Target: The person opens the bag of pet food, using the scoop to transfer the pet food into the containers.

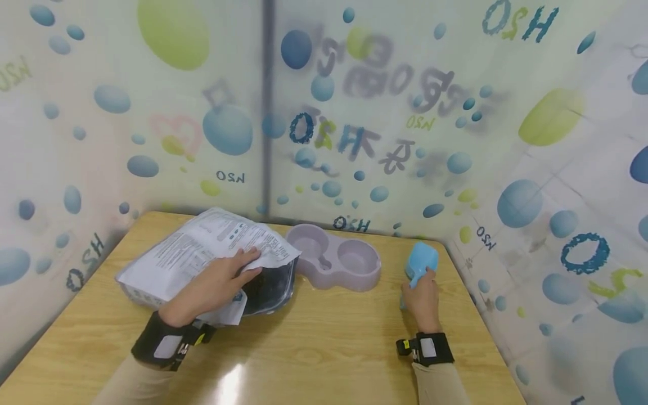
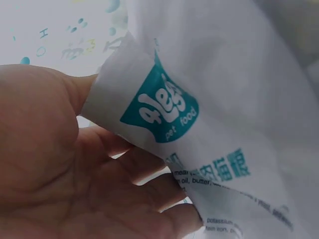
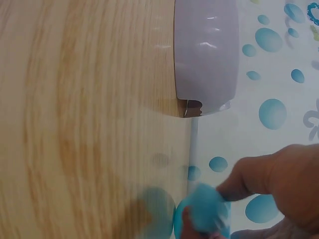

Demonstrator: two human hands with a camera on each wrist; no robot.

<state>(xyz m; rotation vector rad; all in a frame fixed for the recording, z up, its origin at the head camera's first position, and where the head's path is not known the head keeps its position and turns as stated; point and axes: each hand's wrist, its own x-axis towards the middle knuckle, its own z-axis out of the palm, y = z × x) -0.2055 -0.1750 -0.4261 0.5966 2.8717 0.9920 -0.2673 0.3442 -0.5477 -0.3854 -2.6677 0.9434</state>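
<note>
A white printed pet food bag [image 1: 192, 247] lies on the table at the left, its mouth to the right. Across the mouth, my left hand [image 1: 215, 284] rests on the paper, fingers extended. In the left wrist view, the bag's logo flap [image 2: 164, 107] overlaps the fingertips of that hand [image 2: 114, 164]. Farther right, my right hand [image 1: 422, 298] grips the handle of a light blue scoop [image 1: 421, 260], whose bowl points away from me. The right wrist view shows the fingers [image 3: 249, 179] around the blurred blue handle.
A mauve double pet bowl [image 1: 329, 259] with two round hollows stands at the back middle, right beside the bag. The wooden table [image 1: 324, 349] meets patterned wall sheets [image 1: 334, 112] at its back and right edges.
</note>
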